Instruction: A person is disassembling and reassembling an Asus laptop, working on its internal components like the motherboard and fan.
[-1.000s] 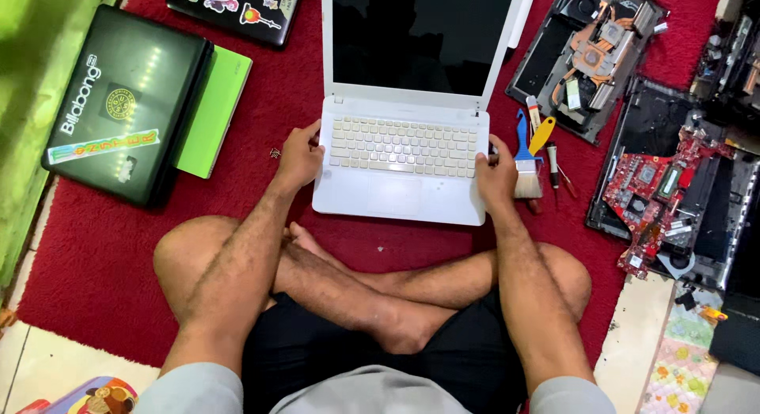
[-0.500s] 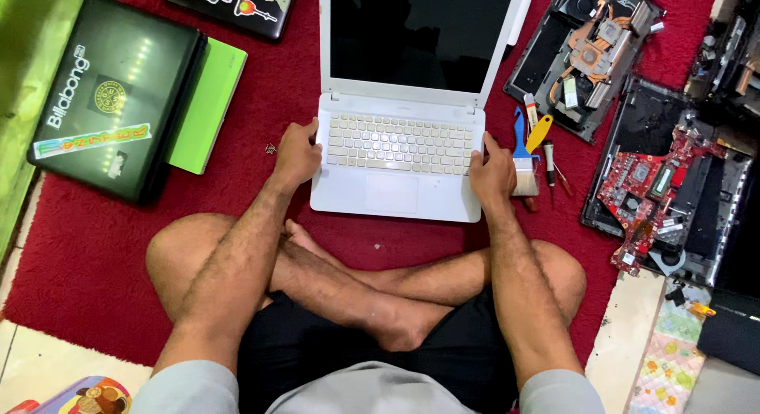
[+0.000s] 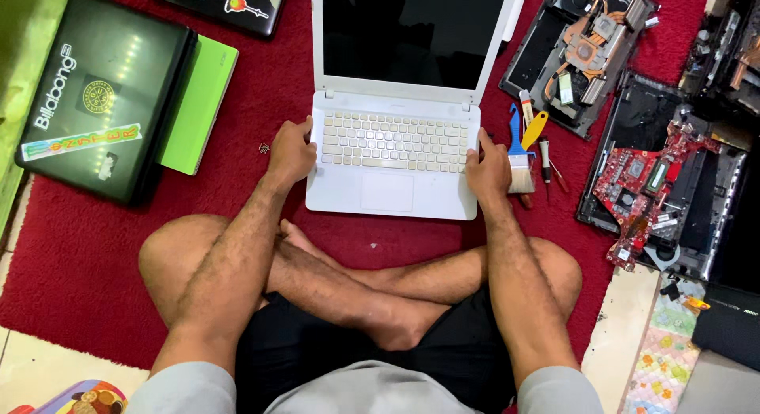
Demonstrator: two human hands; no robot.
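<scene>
We sit cross-legged on a red carpet [image 3: 237, 121], the largest thing in view, with a white laptop [image 3: 393, 194] open on it just in front of our shins, its dark screen tilted back and its pale keyboard facing us. To the left lies a closed black laptop [image 3: 103, 97] with stickers, resting on a green one [image 3: 199, 105] whose edge shows beside it. To the right sit opened laptop chassis, one showing copper heat pipes [image 3: 590, 46], another a red circuit board [image 3: 641, 180]. Our left hand [image 3: 291, 151] grips the left edge of the white laptop's base, fingers curled over beside the keys; our right hand [image 3: 488, 170] clasps the right edge the same way (thumb on top, the other fingers hidden underneath). Just beside the right hand lie a blue-handled brush [image 3: 518, 157], a yellow pry tool [image 3: 534, 129] and a small screwdriver [image 3: 545, 159]. A few tiny screws [image 3: 264, 148] rest near the left hand.
</scene>
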